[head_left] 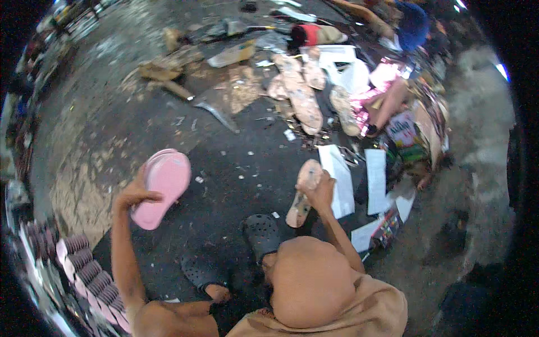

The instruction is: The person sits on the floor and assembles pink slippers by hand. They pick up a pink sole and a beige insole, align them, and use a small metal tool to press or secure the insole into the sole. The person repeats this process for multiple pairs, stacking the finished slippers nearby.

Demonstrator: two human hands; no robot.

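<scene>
My left hand (138,194), out to the left, grips a small stack of pink shoe soles (168,182), its thumb lying over their upper face. The soles are held up off the dark floor, heel end toward me. On the right, my right hand (320,191) is closed around the edge of a beige, stained shoe sole (299,209). That sole tilts, its lower end close to my dark perforated clog (261,235). Part of it is covered by my fingers.
A wood-handled curved knife (216,115) lies ahead. Stained beige soles (306,106) are piled beyond my right hand, near white sheets (376,180). Rows of stacked pink soles (92,272) stand at lower left. Another person in blue (412,25) is at the far right.
</scene>
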